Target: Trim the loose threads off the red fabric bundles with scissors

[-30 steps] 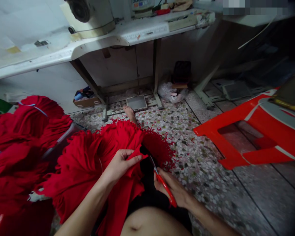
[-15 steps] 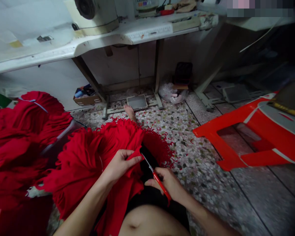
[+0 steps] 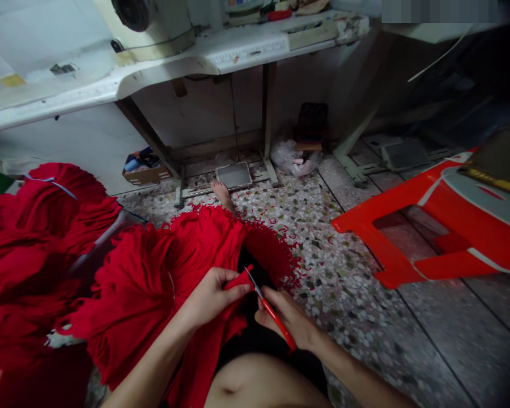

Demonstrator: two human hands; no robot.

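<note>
My left hand point(image 3: 215, 297) pinches the edge of a piece of red fabric point(image 3: 239, 280) between thumb and fingers. Red-handled scissors point(image 3: 276, 320) are gripped in my right hand point(image 3: 291, 317), their blades at the fabric's edge just beyond my left fingertips. A small red strip sticks out by the blade tips. Across my lap lies a large gathered bundle of red fabric pieces point(image 3: 140, 283), with a thin pale tie round part of it. Many red trimmings point(image 3: 276, 258) are scattered on the floor just past my leg.
More tied red bundles point(image 3: 63, 187) are heaped at the left. A sewing machine point(image 3: 153, 28) stands on the white table point(image 3: 161, 71) ahead, with a foot pedal point(image 3: 233, 174) below. An orange stool point(image 3: 403, 266) is at the right. A small box point(image 3: 147, 170) and plastic bag point(image 3: 295, 158) sit under the table.
Both hands have shifted slightly down and to the right. The fabric edge is now raised at the scissor blades, with a narrow strip standing off it. The view has turned a little.
</note>
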